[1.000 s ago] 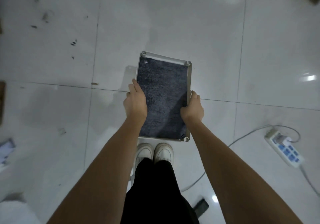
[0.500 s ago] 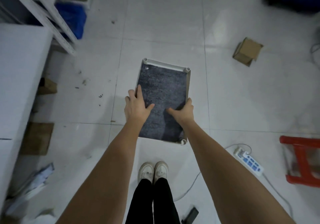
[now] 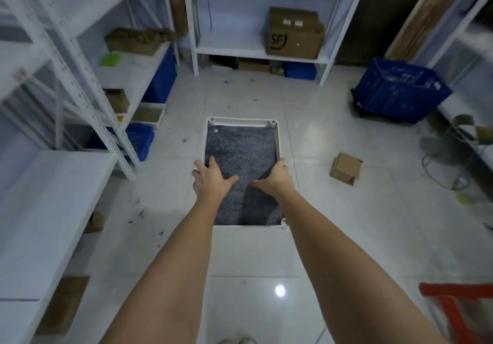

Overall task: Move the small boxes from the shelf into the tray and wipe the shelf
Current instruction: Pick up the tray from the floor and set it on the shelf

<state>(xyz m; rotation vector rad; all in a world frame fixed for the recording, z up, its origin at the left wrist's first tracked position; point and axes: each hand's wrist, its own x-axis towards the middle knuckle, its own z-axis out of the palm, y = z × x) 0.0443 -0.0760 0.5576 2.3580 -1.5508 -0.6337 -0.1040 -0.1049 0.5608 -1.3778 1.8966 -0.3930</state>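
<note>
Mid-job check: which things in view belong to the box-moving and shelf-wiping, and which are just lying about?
Belongs to the job:
- tray with dark lining, gripped at its sides by left hand and right hand
- left shelf
- back shelf, holding the SF box

Lying about:
- open cardboard box on the floor
- blue crate
- red stool
- floor cables

You hold the tray [image 3: 277, 135] level in front of you above the floor: a white-rimmed rectangle lined with dark grey felt, long axis pointing away, nothing in it. Your left hand [image 3: 209, 181] and right hand [image 3: 276, 179] grip its side rims, thumbs on the lining.
</note>
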